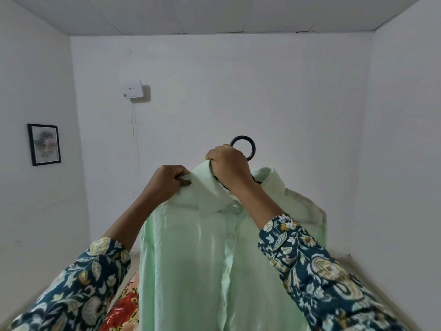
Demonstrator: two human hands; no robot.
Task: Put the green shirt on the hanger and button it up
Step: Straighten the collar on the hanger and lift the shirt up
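Observation:
The pale green shirt [198, 259] hangs in front of me on a dark hanger [248, 145], whose round hook sticks up above the collar. The front placket runs down the middle with several buttons showing. My left hand [167, 182] pinches the left collar tip. My right hand [228, 166] grips the neck of the hanger together with the collar fabric, just under the hook. Most of the hanger is hidden inside the shirt.
A floral bedsheet [124, 306] lies below the shirt at the lower left. White walls surround me; a framed picture [44, 144] hangs on the left wall and a small white box [133, 89] with a cable on the far wall.

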